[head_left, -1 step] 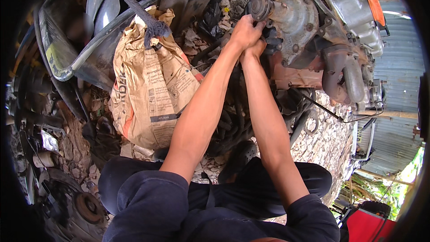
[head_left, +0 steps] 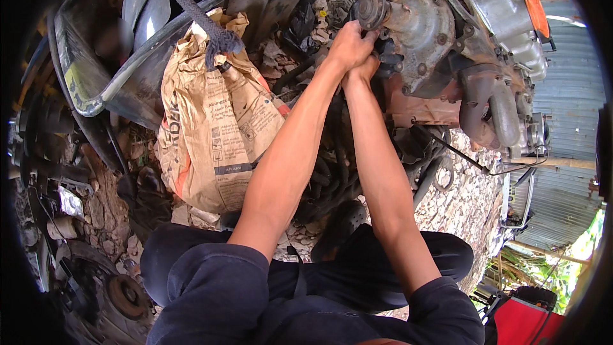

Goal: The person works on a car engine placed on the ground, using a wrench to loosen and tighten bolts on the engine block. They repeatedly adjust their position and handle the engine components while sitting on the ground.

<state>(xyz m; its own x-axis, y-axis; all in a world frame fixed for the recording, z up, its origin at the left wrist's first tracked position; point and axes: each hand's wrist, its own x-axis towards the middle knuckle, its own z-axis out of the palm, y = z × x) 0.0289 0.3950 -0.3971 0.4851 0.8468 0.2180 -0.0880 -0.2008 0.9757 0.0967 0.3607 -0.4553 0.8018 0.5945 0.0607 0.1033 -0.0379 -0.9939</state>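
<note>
Both my arms stretch forward to the end of a dirty engine (head_left: 418,35). My left hand (head_left: 350,46) is closed just below a round rusty pulley (head_left: 371,10), its thumb side against the engine's dark parts. Tucked right under it, my right hand (head_left: 363,70) is also closed, the two hands touching. Whatever they grip is hidden behind the fingers and by the engine's shadow. The engine has a greasy metal cover with bolts, and a reddish-brown block (head_left: 421,110) beneath.
A crumpled brown paper sack (head_left: 220,128) stands left of my arms, below a frayed dark rope (head_left: 191,9). Black plastic body panels (head_left: 89,83) lie at the far left. Stony ground (head_left: 463,198) shows at right, beside a corrugated metal wall (head_left: 565,128). An exhaust manifold (head_left: 491,102) juts from the engine.
</note>
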